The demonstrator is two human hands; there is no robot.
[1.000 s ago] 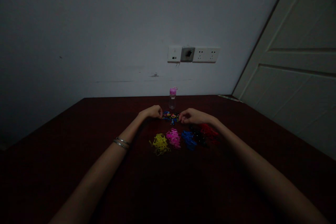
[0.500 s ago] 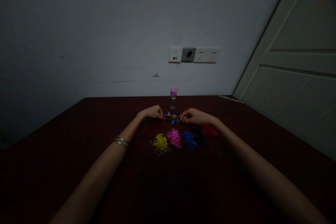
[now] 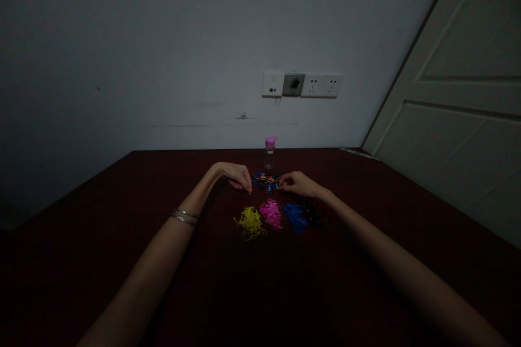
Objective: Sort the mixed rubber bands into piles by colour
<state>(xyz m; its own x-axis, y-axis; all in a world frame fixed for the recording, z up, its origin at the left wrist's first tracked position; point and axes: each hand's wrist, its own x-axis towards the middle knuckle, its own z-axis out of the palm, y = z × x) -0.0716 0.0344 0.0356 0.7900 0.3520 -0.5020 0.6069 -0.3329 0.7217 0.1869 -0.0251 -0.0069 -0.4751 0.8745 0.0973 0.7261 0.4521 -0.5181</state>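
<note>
Yellow strands (image 3: 251, 223) below centre, mixed-colour pile (image 3: 265, 179) mid-frame, left hand (image 3: 239, 175) curled beside it, right hand (image 3: 300, 183) half-closed at its edge, any grip unclear for both

On the counter (image 3: 260, 287), my left fingers (image 3: 247, 183) sit just left of the far heap of bands (image 3: 266, 180), my right fingers (image 3: 285, 180) at its right edge. A bottle (image 3: 269, 156) stands behind that heap, before the wall (image 3: 183, 65). Nearer me, left to right, lie the first heap (image 3: 251, 223), second heap (image 3: 271, 213), third heap (image 3: 294, 218) and fourth heap (image 3: 311, 213). A door (image 3: 456, 124) flanks the counter, right.
</note>
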